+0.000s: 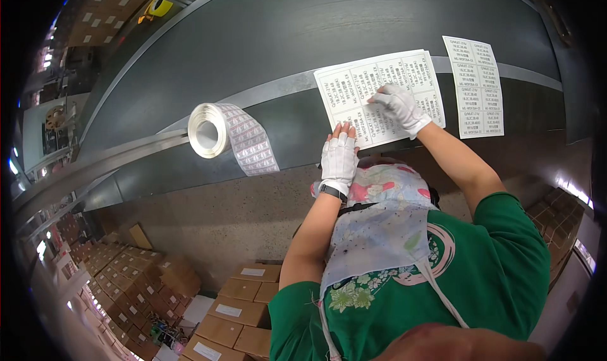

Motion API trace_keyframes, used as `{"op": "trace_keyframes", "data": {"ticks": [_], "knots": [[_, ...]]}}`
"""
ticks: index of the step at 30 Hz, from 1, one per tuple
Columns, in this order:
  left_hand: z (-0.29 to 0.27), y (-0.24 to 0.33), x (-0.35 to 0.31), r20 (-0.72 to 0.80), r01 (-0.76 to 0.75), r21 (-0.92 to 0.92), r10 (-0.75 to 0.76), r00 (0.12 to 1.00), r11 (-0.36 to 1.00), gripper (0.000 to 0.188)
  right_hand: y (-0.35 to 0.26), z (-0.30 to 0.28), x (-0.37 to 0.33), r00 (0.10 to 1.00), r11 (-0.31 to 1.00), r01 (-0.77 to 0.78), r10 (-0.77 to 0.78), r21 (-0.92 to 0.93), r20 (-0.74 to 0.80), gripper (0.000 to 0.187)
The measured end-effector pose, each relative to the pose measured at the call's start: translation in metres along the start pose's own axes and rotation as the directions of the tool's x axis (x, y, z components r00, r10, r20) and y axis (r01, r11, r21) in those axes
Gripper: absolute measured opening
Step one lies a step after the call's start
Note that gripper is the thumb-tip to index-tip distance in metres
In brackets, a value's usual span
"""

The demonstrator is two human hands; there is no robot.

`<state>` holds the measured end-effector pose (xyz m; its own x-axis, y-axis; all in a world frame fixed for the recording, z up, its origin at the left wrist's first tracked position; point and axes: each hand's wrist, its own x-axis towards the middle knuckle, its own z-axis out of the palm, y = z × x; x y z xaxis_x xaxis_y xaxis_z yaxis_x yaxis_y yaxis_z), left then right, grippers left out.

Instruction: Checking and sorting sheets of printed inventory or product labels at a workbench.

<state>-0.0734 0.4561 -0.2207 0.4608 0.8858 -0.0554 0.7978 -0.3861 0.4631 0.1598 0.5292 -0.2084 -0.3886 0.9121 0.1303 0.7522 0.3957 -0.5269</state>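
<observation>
The dark belt (329, 32) is sweeping across the upper half of the frame, bending with the lens, with a grey metal rail (145, 140) running along its lower edge from the left rim toward the upper right. Below it, the floor is showing in the middle, and stacked cartons (240, 310) are filling the lower left.

You are wearing a green shirt (506, 279) and a floral apron (379, 234), both taking up the lower right of the frame.

The label sheet (357, 89) is lying on the belt right of centre in the upper part, hanging slightly over the rail. A second, narrower sheet (477, 86) is lying just beside it to the right, apart from both hands.

A label roll (215, 130) is sitting on the rail left of centre, its loose strip (253, 149) trailing down to the right.

Your left hand (339, 155), in a white fingerless glove, is lying flat and spread, fingertips pressing the lower edge of the label sheet, gripping nothing. Your right hand (399, 105), in a full white glove, is resting on the middle of the same sheet with fingers curled at a label; whether it is pinching one, you cannot tell from here.

A dark watch (332, 191) is sitting on your left wrist.
</observation>
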Motion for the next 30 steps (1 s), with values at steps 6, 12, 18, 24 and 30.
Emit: {"op": "trace_keyframes", "data": {"ticks": [6,12,18,24,30], "knots": [[0.003,0.011,0.003,-0.134,0.014,0.025,-0.011,0.991,1.000,0.053,0.059,-0.038,-0.046,0.992,0.993,-0.085,0.092,0.081,-0.088,0.033],[0.004,0.017,0.007,-0.221,0.013,0.039,-0.004,0.975,0.999,0.048,0.099,-0.085,-0.085,0.981,0.978,-0.184,0.177,-0.100,-0.076,0.037],[-0.002,0.027,0.013,-0.211,0.119,-0.076,-0.133,0.968,0.990,0.052,0.113,-0.089,-0.093,0.920,0.935,-0.334,0.350,0.115,-0.173,0.030],[0.004,0.031,0.011,-0.327,0.266,-0.063,-0.272,0.905,0.962,0.071,0.090,-0.062,-0.044,0.885,0.902,-0.431,0.415,-0.034,-0.210,0.018],[-0.010,0.041,0.031,-0.239,0.508,-0.209,-0.547,0.802,0.836,0.087,0.093,-0.045,-0.037,0.821,0.847,-0.491,0.528,0.205,-0.217,0.018]]}}
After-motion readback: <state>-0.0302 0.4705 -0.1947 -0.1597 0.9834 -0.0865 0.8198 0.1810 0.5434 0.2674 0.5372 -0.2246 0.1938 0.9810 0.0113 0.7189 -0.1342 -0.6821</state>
